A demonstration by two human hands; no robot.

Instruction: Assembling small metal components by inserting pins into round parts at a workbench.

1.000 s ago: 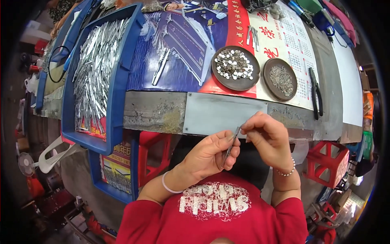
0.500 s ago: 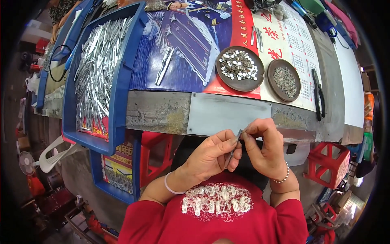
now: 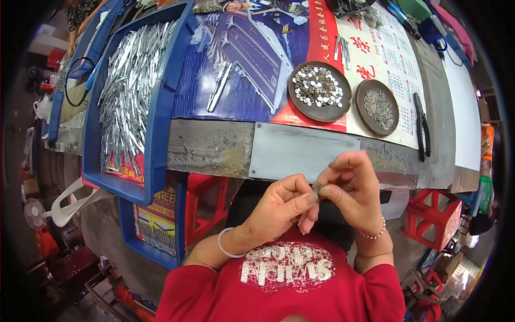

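Since the earlier frame my hands have come nearer the tabletop edge w/ the grey metal plate (image 3: 300, 152); they sit just below it now. My left hand (image 3: 279, 206) & right hand (image 3: 351, 185) meet fingertip to fingertip, both pinched on a small thin metal piece (image 3: 317, 187). Beyond the plate: round brown dish of silver studs (image 3: 319, 91), blue tray of metal strips (image 3: 131, 91) at its left.

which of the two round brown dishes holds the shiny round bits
The larger brown dish, the left one of the pair, holds shiny round pieces. The smaller brown dish to its right holds finer, duller grey bits.
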